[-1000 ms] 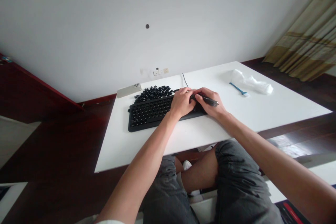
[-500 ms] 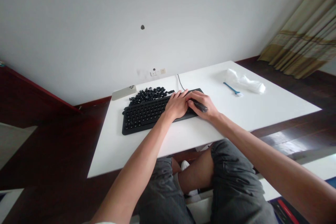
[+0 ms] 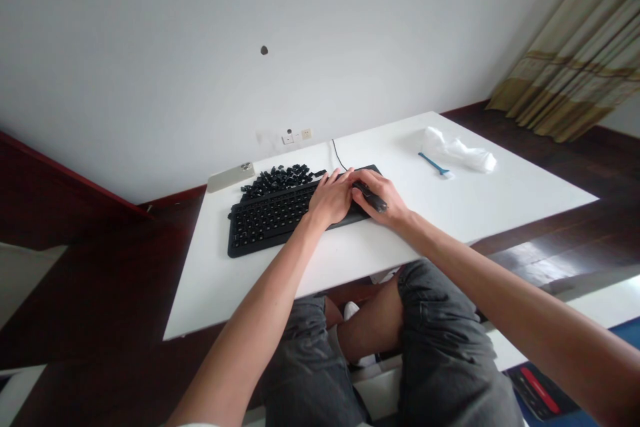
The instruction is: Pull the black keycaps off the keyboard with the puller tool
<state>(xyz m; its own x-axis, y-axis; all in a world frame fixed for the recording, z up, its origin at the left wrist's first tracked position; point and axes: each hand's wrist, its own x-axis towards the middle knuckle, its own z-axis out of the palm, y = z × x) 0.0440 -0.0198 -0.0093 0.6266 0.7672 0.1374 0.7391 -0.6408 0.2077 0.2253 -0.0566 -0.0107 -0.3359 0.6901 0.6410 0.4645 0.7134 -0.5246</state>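
Note:
A black keyboard (image 3: 270, 219) lies on the white table, many of its keycaps off on the left part. My left hand (image 3: 332, 199) rests flat across its right half, fingers stretched out. Right beside it, my right hand (image 3: 383, 195) is closed around a dark-handled tool (image 3: 371, 197), which slants down toward the keyboard's right part. The tool's tip is hidden by my fingers, so its exact kind does not show. Behind the keyboard sits a heap of loose black keycaps (image 3: 280, 179).
A phone (image 3: 231, 177) lies at the table's back left corner. On the right are a blue brush (image 3: 433, 164) and a crumpled white plastic bag (image 3: 460, 151). A black cable (image 3: 338, 155) runs off the table's (image 3: 505, 193) back edge toward wall sockets.
The whole view has shifted slightly, so things appear a little further left. Both hands keep nearly the same place on the keyboard, and the tool stays in my right hand.

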